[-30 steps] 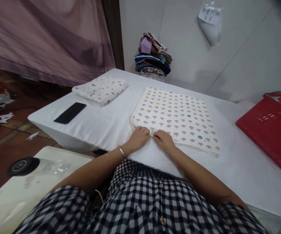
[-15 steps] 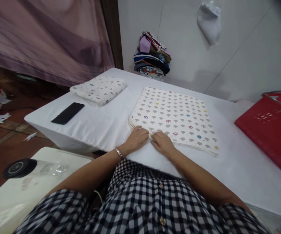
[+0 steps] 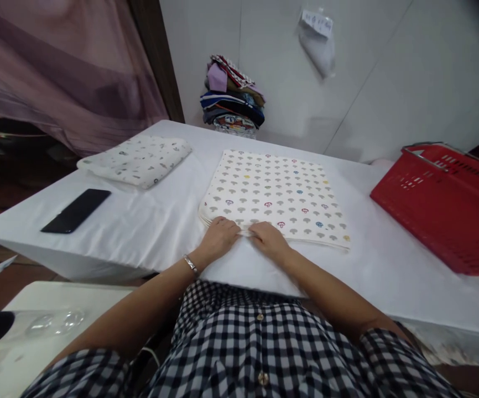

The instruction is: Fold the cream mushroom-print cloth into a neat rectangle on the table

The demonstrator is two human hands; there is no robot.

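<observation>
A folded white cloth point(image 3: 272, 193) printed with grey and coloured mushrooms lies flat on the white-covered table point(image 3: 156, 232). Its layered near edge faces me. My left hand point(image 3: 219, 236) grips that edge near the left corner, fingers curled over the fabric. Just to its right, my right hand point(image 3: 267, 239) pinches the same edge. A small gap with a bit of raised fabric edge separates the two hands. The undersides of the fingers are hidden.
Another folded printed cloth point(image 3: 140, 160) and a black phone point(image 3: 76, 211) lie on the left. A red basket point(image 3: 438, 204) stands at the right. Behind the table is a stack of folded fabrics point(image 3: 233, 99). At lower left, a white surface point(image 3: 69, 296) holds a clear bottle point(image 3: 55, 323).
My view has turned to the right, so the table's contents appear further left and more of the red basket shows. Both hands keep hold of the cloth's near edge, slightly closer together.
</observation>
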